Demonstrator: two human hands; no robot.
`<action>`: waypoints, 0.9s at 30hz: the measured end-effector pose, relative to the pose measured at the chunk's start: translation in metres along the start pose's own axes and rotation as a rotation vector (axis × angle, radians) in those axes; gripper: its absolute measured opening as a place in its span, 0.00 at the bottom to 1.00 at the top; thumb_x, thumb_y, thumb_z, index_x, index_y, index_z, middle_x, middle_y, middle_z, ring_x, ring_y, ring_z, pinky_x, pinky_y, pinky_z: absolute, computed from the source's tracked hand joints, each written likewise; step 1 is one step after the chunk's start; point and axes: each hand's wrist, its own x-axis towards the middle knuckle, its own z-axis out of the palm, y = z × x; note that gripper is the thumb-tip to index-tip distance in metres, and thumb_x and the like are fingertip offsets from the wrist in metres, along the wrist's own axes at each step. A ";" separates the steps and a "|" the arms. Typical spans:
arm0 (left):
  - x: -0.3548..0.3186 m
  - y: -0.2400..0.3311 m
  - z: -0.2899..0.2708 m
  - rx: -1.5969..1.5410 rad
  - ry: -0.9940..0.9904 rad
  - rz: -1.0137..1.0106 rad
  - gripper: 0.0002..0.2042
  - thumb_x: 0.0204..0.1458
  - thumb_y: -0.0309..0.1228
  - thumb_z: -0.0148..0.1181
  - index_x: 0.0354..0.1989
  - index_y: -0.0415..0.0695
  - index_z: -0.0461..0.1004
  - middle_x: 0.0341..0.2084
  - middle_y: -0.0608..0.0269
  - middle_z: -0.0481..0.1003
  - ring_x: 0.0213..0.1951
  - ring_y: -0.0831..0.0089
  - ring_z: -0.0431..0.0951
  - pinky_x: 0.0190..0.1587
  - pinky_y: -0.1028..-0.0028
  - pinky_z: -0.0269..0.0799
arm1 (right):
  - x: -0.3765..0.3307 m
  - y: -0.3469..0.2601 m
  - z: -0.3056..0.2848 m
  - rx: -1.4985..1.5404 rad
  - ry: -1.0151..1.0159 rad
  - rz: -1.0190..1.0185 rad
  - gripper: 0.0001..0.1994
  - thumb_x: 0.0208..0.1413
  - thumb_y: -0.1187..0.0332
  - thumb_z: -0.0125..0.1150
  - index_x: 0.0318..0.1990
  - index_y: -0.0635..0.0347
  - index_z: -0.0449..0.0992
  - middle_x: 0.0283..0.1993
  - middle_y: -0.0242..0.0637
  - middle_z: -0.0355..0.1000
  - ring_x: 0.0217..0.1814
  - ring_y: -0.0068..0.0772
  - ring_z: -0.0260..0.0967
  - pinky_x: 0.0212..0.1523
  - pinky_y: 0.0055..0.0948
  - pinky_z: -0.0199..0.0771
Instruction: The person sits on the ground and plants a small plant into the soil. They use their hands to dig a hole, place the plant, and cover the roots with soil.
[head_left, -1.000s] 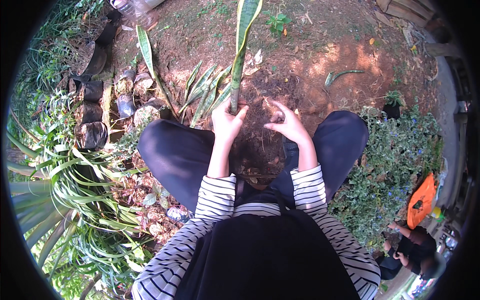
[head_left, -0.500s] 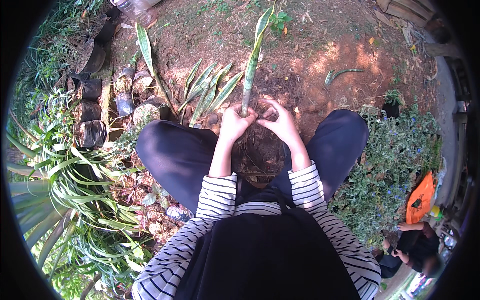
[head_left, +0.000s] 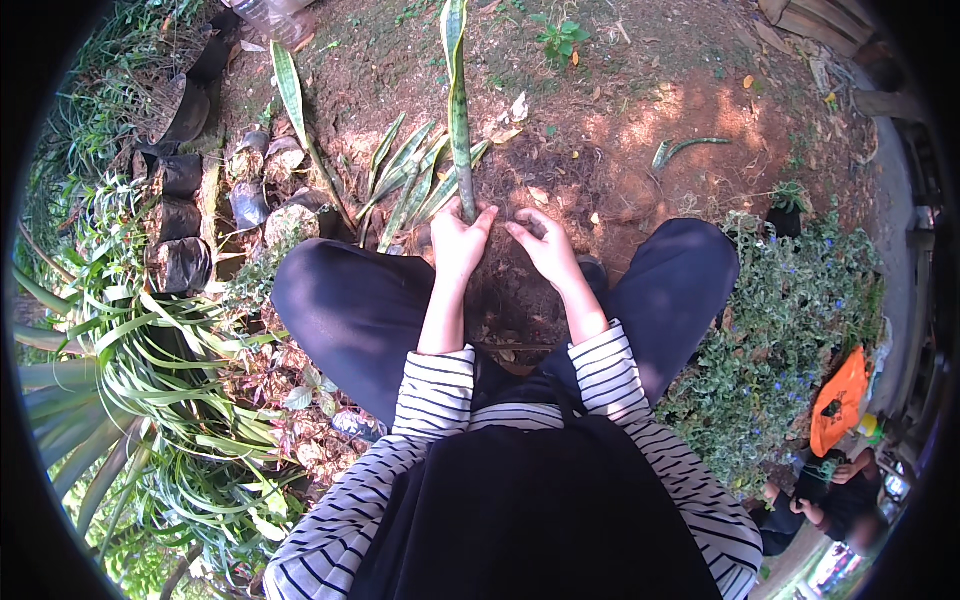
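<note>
A tall snake plant leaf (head_left: pixel 458 125), green with yellow edges, stands nearly upright in front of me. My left hand (head_left: pixel 461 238) is closed around its pale lower stalk, thumb pressed against it. The stalk's bottom end is hidden by that hand. Just to the right, apart from the leaf, is my right hand (head_left: pixel 545 243). Its fingers are loosely curled, with a gap between thumb and forefinger, and no object shows in them. Dark loose soil (head_left: pixel 515 300) with thin roots lies below both hands, between my legs.
Several cut snake plant leaves (head_left: pixel 405 180) lie ahead to the left, beside a longer leaf (head_left: pixel 290 95). Black planting bags (head_left: pixel 182 220) line the left side. A curved leaf piece (head_left: pixel 690 146) rests ahead right. Another person (head_left: pixel 835 500) sits at lower right near an orange bag (head_left: pixel 838 405).
My left hand has shifted slightly left, and the leaf's upper part has swung left with it. The right hand has moved a little down and left, its curled fingers changing position.
</note>
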 end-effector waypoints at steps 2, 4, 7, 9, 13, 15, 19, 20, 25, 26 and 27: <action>0.000 0.001 0.001 -0.037 0.004 0.004 0.05 0.43 0.26 0.63 0.26 0.39 0.73 0.13 0.70 0.69 0.16 0.83 0.66 0.20 0.79 0.61 | 0.001 0.007 0.000 0.141 -0.002 0.043 0.12 0.52 0.66 0.61 0.39 0.65 0.72 0.36 0.30 0.73 0.39 0.20 0.68 0.40 0.19 0.66; 0.000 0.002 0.001 -0.001 0.045 0.075 0.05 0.43 0.26 0.63 0.26 0.39 0.73 0.13 0.70 0.69 0.16 0.83 0.66 0.20 0.80 0.61 | 0.001 0.003 -0.001 0.202 -0.025 0.186 0.14 0.53 0.66 0.59 0.42 0.65 0.71 0.39 0.31 0.72 0.42 0.20 0.66 0.42 0.19 0.64; -0.001 0.007 0.001 0.014 0.054 0.037 0.06 0.42 0.26 0.63 0.25 0.38 0.72 0.15 0.64 0.70 0.20 0.79 0.68 0.25 0.77 0.64 | 0.001 0.001 0.000 0.362 -0.007 0.307 0.17 0.53 0.66 0.58 0.48 0.66 0.68 0.43 0.33 0.69 0.46 0.20 0.64 0.45 0.19 0.62; -0.002 0.011 0.002 -0.008 0.043 -0.010 0.07 0.41 0.27 0.63 0.25 0.38 0.72 0.17 0.62 0.71 0.21 0.78 0.68 0.28 0.76 0.65 | 0.001 0.001 0.000 0.488 -0.004 0.355 0.19 0.54 0.67 0.58 0.51 0.67 0.65 0.46 0.34 0.68 0.49 0.20 0.62 0.47 0.20 0.62; 0.001 0.004 0.004 -0.034 0.010 0.020 0.07 0.43 0.26 0.63 0.28 0.39 0.72 0.15 0.69 0.69 0.19 0.83 0.65 0.23 0.79 0.62 | 0.003 0.002 0.000 0.645 0.018 0.420 0.19 0.54 0.68 0.56 0.51 0.67 0.65 0.47 0.34 0.67 0.49 0.21 0.63 0.48 0.23 0.63; 0.002 0.003 0.005 -0.049 -0.029 0.049 0.08 0.44 0.27 0.63 0.30 0.39 0.72 0.16 0.71 0.69 0.19 0.85 0.65 0.22 0.81 0.61 | 0.004 0.007 0.000 0.587 0.097 0.382 0.16 0.55 0.69 0.55 0.48 0.67 0.67 0.45 0.34 0.68 0.47 0.22 0.64 0.47 0.24 0.65; 0.001 0.006 0.014 -0.280 -0.055 0.011 0.10 0.48 0.31 0.61 0.33 0.38 0.72 0.21 0.70 0.71 0.24 0.84 0.67 0.29 0.80 0.63 | 0.007 0.003 -0.004 0.516 0.304 0.136 0.06 0.55 0.76 0.54 0.39 0.69 0.69 0.36 0.34 0.69 0.39 0.23 0.69 0.42 0.24 0.73; 0.002 0.003 0.015 -0.374 -0.041 -0.011 0.10 0.49 0.32 0.60 0.33 0.38 0.72 0.22 0.70 0.71 0.26 0.84 0.67 0.31 0.80 0.64 | 0.008 -0.004 -0.005 0.507 0.329 0.085 0.06 0.54 0.77 0.53 0.38 0.70 0.69 0.35 0.34 0.70 0.39 0.23 0.69 0.42 0.24 0.74; 0.001 -0.001 0.017 -0.599 -0.217 -0.070 0.32 0.57 0.57 0.33 0.47 0.37 0.69 0.35 0.59 0.72 0.37 0.70 0.73 0.40 0.72 0.69 | 0.001 -0.042 -0.002 -0.033 0.382 -0.267 0.09 0.53 0.78 0.55 0.42 0.70 0.73 0.40 0.38 0.74 0.42 0.23 0.71 0.44 0.21 0.70; 0.001 -0.003 0.019 -0.638 -0.202 -0.049 0.32 0.56 0.57 0.33 0.47 0.37 0.68 0.36 0.59 0.72 0.38 0.69 0.73 0.42 0.71 0.68 | -0.005 -0.063 0.003 -0.170 0.374 -0.355 0.09 0.52 0.79 0.55 0.41 0.67 0.75 0.40 0.38 0.74 0.42 0.26 0.72 0.45 0.22 0.70; 0.002 -0.006 0.022 -0.676 -0.192 -0.025 0.32 0.56 0.57 0.34 0.48 0.36 0.68 0.37 0.58 0.72 0.40 0.69 0.72 0.45 0.70 0.67 | -0.009 -0.077 0.006 -0.246 0.340 -0.418 0.09 0.51 0.79 0.55 0.41 0.67 0.75 0.40 0.39 0.74 0.43 0.28 0.72 0.45 0.23 0.70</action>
